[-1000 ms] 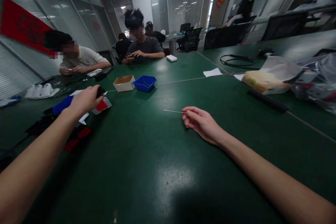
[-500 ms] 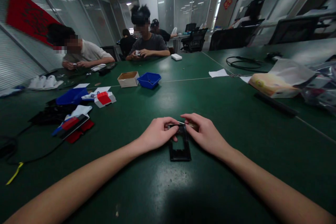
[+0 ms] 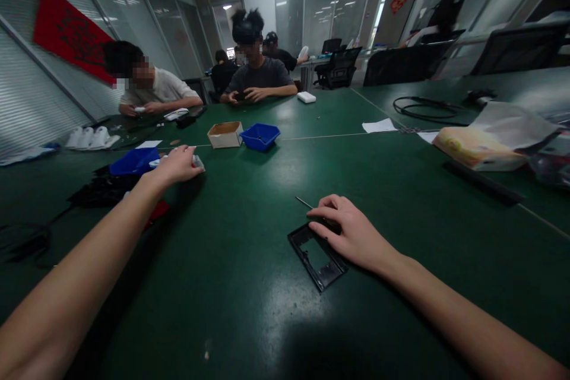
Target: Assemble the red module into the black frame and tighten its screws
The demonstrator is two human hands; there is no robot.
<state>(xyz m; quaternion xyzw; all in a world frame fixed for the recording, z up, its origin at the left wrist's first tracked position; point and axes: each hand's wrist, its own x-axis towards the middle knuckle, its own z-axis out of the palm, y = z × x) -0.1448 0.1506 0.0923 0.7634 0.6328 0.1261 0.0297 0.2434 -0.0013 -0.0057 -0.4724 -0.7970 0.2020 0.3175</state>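
At the left, my left hand [image 3: 179,165] has its fingers and thumb closed around a small white-and-red box [image 3: 198,162], which they mostly cover. Closer to me, my right hand [image 3: 350,224] grips a screwdriver [image 3: 304,202]; its thin metal shaft points up and left, and the handle is mostly hidden under the fingers. A black rectangular plastic frame [image 3: 327,276] with a cut-out middle lies askew on the green table [image 3: 249,261], by my right thumb, which rests at its upper edge.
A blue bin [image 3: 260,137] stands beside an open cardboard box [image 3: 225,135]. Another blue bin [image 3: 136,161] sits among black bags at left. A tissue pack [image 3: 478,145] and a black bar [image 3: 483,183] lie at right. Two people work across the table.
My left hand has left the black frame and reached far left to the white-and-red box. The frame has turned askew on the table. My right hand keeps the screwdriver.
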